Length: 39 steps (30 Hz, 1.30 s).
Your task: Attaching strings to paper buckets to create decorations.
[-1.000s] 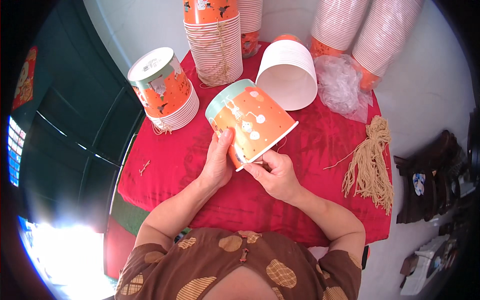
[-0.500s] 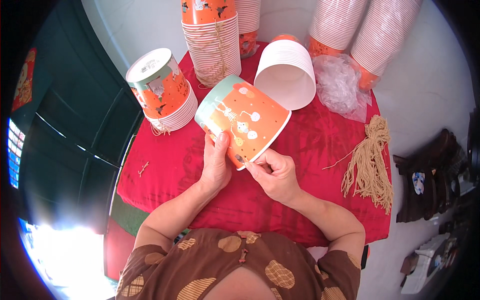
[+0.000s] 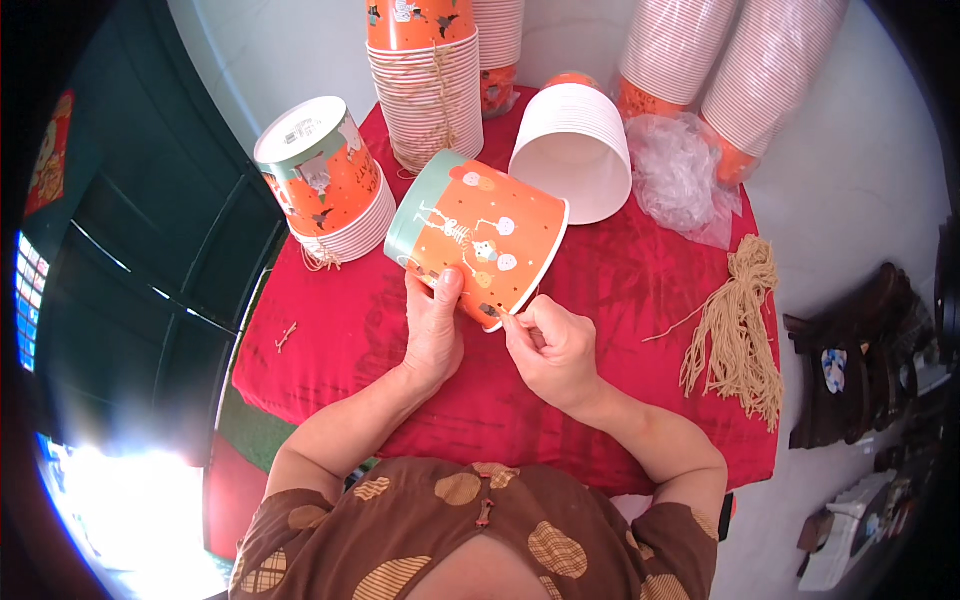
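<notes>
An orange paper bucket (image 3: pixel 490 230) with a pale green base band and a printed skeleton with balloons is tilted in front of me, its white rim toward the lower right. My left hand (image 3: pixel 433 325) grips its lower left side, the thumb lying on the printed face. With thumb and fingers pinched together, my right hand (image 3: pixel 550 350) is at the near end of the rim, beside a small dark spot on the wall. Whatever is between those fingertips is too small to make out. Part of my left hand's fingers is hidden behind the bucket.
A bundle of tan cords (image 3: pixel 738 330) lies on the red cloth (image 3: pixel 620 400) at right. An upturned bucket stack (image 3: pixel 325 180) stands left, a taller stack (image 3: pixel 425 100) behind. White nested buckets (image 3: pixel 575 150) lie sideways beside crumpled plastic (image 3: pixel 680 170); wrapped stacks (image 3: pixel 770 80) stand back right.
The bucket has shifted slightly left and turned a little in my left hand. My right fingertips have moved slightly up and right along its near rim, still pinched.
</notes>
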{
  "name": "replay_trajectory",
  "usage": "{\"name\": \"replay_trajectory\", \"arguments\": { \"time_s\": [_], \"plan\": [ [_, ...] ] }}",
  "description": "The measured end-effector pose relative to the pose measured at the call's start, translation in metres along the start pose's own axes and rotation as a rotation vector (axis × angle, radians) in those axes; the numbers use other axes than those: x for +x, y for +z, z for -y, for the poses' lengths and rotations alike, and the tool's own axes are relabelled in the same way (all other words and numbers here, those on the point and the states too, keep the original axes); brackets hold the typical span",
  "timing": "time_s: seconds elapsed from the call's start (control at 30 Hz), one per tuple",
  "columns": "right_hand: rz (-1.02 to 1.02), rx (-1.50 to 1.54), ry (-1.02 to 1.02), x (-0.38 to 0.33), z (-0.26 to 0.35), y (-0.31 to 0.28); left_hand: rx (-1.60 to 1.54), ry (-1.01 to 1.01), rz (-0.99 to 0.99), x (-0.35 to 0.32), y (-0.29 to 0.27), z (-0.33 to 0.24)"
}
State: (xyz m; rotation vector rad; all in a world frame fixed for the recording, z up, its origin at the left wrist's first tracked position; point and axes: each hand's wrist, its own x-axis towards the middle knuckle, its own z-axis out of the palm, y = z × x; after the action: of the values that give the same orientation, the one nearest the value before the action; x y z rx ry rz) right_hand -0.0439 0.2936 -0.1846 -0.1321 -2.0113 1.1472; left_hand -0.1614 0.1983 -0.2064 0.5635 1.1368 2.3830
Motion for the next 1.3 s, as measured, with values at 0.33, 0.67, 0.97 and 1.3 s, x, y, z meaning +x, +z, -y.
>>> {"name": "replay_trajectory", "arguments": {
  "time_s": [0.33,0.67,0.97,1.3],
  "plan": [
    [-0.010,-0.007,-0.059,0.000,-0.002,-0.001,0.028,-0.382,0.172,0.009,-0.018,0.002],
    [-0.029,-0.163,-0.246,0.006,-0.024,-0.003,0.692,0.184,0.107,0.007,-0.015,0.004],
    [-0.012,-0.267,-0.374,0.004,-0.034,-0.003,0.759,0.274,0.459,-0.011,-0.012,0.000],
    [0.016,-0.280,-0.451,0.005,-0.040,-0.001,0.920,0.508,0.380,-0.007,-0.008,-0.002]
  ]
}}
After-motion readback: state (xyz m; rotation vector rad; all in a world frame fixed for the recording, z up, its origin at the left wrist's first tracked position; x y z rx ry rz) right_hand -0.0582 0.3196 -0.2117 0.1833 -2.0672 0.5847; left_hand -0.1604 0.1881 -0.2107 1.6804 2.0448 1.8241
